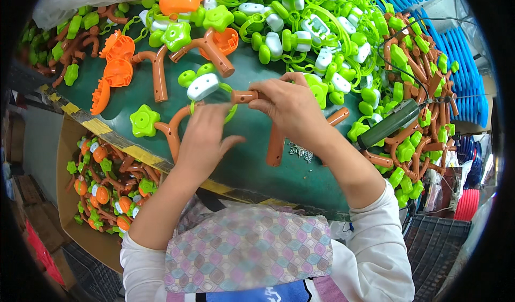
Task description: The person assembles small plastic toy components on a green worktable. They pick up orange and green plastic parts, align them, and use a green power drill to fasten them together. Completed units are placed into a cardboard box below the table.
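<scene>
My right hand (292,106) is closed round a brown plastic branch piece (245,96), whose end points left. My left hand (204,135) is smeared by motion, its thumb out to the side; whether its hidden fingers hold anything is unclear. Just beyond it are a white-and-green plastic part (203,86) and a thin green ring (229,114). Left of that hand lies a brown forked branch (170,133) beside a green star-shaped piece (144,121). Another brown branch (276,145) lies below my right hand, next to a small pile of screws (301,152).
Green and white parts (300,28) are heaped at the back. A dark green electric screwdriver (389,124) with a cable rests at right by a pile of brown branches (424,141). Orange shells (118,60) lie at left. A cardboard box (67,189) of assembled pieces stands below the table edge.
</scene>
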Demonstrator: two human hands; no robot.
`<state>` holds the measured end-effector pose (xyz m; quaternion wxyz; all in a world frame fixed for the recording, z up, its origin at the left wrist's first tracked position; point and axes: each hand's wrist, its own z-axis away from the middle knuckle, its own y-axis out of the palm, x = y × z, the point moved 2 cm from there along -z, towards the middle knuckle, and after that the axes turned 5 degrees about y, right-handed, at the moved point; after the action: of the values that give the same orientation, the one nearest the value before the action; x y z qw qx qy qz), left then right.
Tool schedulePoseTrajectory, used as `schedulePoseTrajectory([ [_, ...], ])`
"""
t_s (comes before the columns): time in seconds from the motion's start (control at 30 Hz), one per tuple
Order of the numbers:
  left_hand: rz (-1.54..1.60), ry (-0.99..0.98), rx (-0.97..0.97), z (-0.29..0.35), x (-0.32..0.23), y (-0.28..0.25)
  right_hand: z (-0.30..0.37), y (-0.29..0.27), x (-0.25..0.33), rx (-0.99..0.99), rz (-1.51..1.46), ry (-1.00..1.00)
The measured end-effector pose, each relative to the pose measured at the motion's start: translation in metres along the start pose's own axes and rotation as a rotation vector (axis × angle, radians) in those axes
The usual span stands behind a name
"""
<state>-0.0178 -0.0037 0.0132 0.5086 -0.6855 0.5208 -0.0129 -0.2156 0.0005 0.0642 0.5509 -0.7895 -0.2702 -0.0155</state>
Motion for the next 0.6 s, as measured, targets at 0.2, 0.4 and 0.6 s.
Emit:
schedulePoseTrajectory([
  [0.2, -0.125, 0.103, 0.128, 0.028, 0.025, -0.008, 0.007, 0.005, -0.012, 0.36, -0.073, -0.068],
  [0.4, 0.181, -0.054, 0.178, 0.034, 0.037, -0.028, -0.001, 0.035, -0.016, 0.334, -0.175, -0.181],
  [0.6, 0.257, -0.071, 0.233, 0.037, 0.044, -0.03, -0.018, 0.026, -0.014, 0.364, -0.003, -0.207],
])
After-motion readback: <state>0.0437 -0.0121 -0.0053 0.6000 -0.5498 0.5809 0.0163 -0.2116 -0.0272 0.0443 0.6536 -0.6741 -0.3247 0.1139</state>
